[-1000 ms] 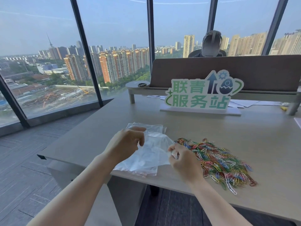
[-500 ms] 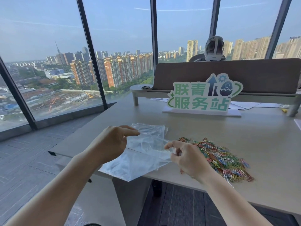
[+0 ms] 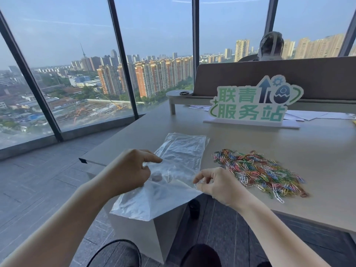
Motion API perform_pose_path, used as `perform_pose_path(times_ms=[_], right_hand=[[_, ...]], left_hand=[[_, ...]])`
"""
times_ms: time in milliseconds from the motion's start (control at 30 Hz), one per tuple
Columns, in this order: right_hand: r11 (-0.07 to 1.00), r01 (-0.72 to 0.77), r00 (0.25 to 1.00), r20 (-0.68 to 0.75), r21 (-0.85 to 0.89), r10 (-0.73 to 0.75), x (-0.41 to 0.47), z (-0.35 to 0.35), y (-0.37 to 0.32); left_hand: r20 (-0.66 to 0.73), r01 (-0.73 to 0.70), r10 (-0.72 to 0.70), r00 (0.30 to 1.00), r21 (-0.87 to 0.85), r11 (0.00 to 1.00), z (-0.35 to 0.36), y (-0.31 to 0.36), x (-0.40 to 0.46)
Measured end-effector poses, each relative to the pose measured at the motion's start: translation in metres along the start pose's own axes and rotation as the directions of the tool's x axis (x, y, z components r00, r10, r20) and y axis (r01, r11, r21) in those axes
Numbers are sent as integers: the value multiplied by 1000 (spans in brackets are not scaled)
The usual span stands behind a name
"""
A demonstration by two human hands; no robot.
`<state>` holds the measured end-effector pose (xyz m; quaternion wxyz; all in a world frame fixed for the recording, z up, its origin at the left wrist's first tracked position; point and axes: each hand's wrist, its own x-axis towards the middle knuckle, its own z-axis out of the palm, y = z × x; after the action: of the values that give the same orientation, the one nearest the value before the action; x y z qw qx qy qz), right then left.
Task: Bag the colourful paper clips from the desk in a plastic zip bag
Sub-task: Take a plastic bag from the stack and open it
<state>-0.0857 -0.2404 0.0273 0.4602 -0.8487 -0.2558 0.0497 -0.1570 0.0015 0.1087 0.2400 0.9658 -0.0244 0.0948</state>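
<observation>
Clear, crinkly plastic is pinched between both hands: the left hand (image 3: pixel 131 170) and right hand (image 3: pixel 213 183) each hold a grip on an edge of the zip bag (image 3: pixel 154 197), which hangs over the near edge of the pale surface (image 3: pixel 317 151), with more clear bags (image 3: pixel 183 147) lying flat behind it. No clips look bagged yet, so the filling appears not to have begun. The colourful paper clips (image 3: pixel 258 170) lie in a loose, tangled heap just to the right of the bags.
</observation>
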Motion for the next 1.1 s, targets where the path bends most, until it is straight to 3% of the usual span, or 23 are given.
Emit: perform_pose_path(times_ms=[633,933,1100], right_hand=[[987,-138,990,52,76,134,-28,46,23],[969,-230,969,67,-94,237,-37,34,46],[970,-219,973,-94,-108,209,-43,19,53]], left_hand=[[36,205,-202,979,-200,958,51,-8,-66],[130,192,-182,975,-76,978,87,0,-53],[203,198,-190,960,-18,980,118,-3,-29]])
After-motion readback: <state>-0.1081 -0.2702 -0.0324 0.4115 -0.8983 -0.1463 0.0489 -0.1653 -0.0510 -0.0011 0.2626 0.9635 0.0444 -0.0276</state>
